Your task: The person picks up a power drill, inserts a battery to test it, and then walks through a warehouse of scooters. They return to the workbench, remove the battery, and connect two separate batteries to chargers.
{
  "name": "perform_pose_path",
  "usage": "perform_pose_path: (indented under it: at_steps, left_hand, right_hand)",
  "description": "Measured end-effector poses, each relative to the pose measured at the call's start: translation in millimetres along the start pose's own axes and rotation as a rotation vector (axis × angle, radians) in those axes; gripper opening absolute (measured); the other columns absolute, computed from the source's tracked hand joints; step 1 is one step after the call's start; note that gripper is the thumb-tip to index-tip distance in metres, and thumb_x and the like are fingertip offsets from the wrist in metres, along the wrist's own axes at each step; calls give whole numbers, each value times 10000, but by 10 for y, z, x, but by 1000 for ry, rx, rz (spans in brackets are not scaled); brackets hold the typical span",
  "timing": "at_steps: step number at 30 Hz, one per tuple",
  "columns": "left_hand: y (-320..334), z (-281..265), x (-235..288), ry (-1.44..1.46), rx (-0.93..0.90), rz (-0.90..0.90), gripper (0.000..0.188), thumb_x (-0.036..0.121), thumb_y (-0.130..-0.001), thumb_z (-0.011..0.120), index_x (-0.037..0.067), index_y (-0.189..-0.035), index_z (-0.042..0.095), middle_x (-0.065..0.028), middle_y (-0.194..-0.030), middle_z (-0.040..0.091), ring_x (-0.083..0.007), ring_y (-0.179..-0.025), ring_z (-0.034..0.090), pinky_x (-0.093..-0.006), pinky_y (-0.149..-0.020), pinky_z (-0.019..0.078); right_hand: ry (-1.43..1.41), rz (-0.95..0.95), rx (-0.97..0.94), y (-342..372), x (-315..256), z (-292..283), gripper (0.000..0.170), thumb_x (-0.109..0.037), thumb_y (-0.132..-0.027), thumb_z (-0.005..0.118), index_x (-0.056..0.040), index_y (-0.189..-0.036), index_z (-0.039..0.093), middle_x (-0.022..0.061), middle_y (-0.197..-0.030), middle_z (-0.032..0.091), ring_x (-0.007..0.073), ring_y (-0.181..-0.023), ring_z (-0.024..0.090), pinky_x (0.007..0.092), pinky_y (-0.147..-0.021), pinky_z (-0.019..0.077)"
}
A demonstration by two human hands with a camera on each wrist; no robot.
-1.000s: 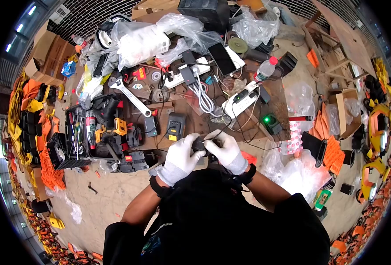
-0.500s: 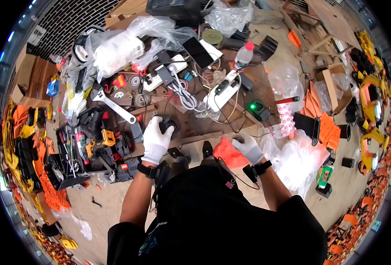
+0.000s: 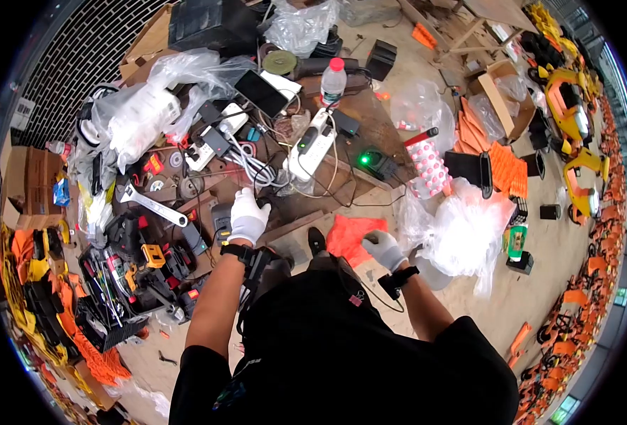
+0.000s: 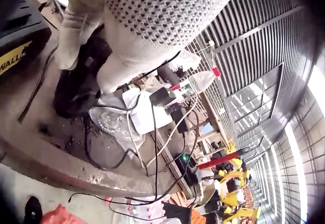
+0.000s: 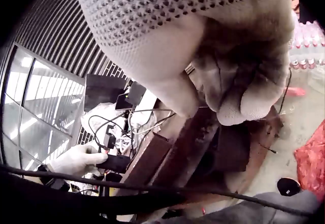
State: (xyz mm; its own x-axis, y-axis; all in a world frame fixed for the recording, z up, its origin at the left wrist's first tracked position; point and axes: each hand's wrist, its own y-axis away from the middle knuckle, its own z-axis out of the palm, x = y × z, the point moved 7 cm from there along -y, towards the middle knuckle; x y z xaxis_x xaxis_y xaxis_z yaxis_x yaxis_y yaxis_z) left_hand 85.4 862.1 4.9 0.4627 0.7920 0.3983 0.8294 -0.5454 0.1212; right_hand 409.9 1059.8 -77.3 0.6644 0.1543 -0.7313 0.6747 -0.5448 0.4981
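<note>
My left hand [image 3: 248,218], in a white knitted glove, grips a black block-like thing [image 4: 76,89] close over the worktable [image 4: 122,178]. Its thumb and fingers lie on either side of the block; the palm hides part of it. Beside that hand stands a black and yellow charger [image 3: 222,223] with lettering on its label. The gloved right hand [image 3: 384,249] is off the table's front edge with fingers loosely curled and nothing seen in them. Below it on the floor lies a red-orange sheet [image 3: 352,237].
A large wrench [image 3: 154,205] and an open tool case [image 3: 125,273] lie to the left. White power strips [image 3: 313,152], loose cables, a bottle [image 3: 333,85] and a phone [image 3: 261,93] crowd the table. Its right side holds a green-lit black device [image 3: 377,164]; plastic bags [image 3: 462,227] lie beyond.
The hands were together on a black thing with a cable; they have parted. My left hand has carried the black block over the table, the right has drawn away right. The head view has turned.
</note>
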Motion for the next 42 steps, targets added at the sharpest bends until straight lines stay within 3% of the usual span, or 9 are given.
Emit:
perform_pose_path:
  at_steps: [11,17,21,24,30,31,35,42]
  left_hand:
    - [108,201,8,-6,-85,12,480,247,-716,780,-19,-1034,538,-241,-1037,578,-410,-958,607,-452,-833,517]
    - [142,202,87,13,-61,43,380,292,-716,743,-22,-875,597,-243,-930,613,-410,-899,607,-469,-797,504]
    - [106,260,15,69,-93,-14,428,383,-706,736,-17,-787,609,-251,-834,646,-406,-837,626,-458,-766,499]
    - [107,272,-55,41,-175,-42,449,388,-704,744,-23,-847,633,-250,-870,656,-404,-865,630,-443,-791,502]
    - [210,256,-18,177,-157,2,498,373,-686,787,-28,-944,643,-246,-944,653,-383,-949,626,-420,-841,500]
    - [223,297,-38,167,-210,26,561,358,-677,804,-25,-1047,627,-236,-1009,647,-369,-961,630,-414,-849,503]
    - [333,309,-92,184,-261,14,676,305,-672,812,-6,-1215,556,-215,-1100,623,-341,-963,638,-392,-855,512]
    - [403,302,-96,232,-334,13,668,279,-684,780,6,-1246,543,-224,-1157,588,-359,-1008,622,-396,-898,501]
  right_hand:
    - [111,62,-12,50,179,87,336,-323,-800,651,-27,-952,698,194,-894,699,336,-864,679,397,-786,532]
    - [118,58,-15,1,131,14,334,-322,-801,652,-30,-955,696,198,-908,697,340,-879,676,397,-791,530]
    - [67,43,-18,-80,268,59,330,-321,-805,654,-31,-959,690,200,-926,693,342,-889,673,399,-792,526]
    - [49,44,-24,-94,301,56,329,-324,-808,653,-29,-951,686,199,-928,692,344,-892,672,405,-791,524]
    - [73,46,-27,-79,267,76,328,-323,-812,651,-25,-943,687,195,-925,694,344,-891,671,404,-801,522]
    - [75,43,-24,-84,273,85,328,-323,-812,651,-25,-944,688,195,-925,694,345,-891,671,404,-804,522]
    - [83,56,-41,-76,249,90,332,-323,-812,650,-25,-954,689,194,-927,696,347,-899,670,404,-809,523]
    - [100,43,-65,-117,274,121,342,-321,-815,650,-20,-972,690,193,-929,700,342,-897,676,401,-804,525]
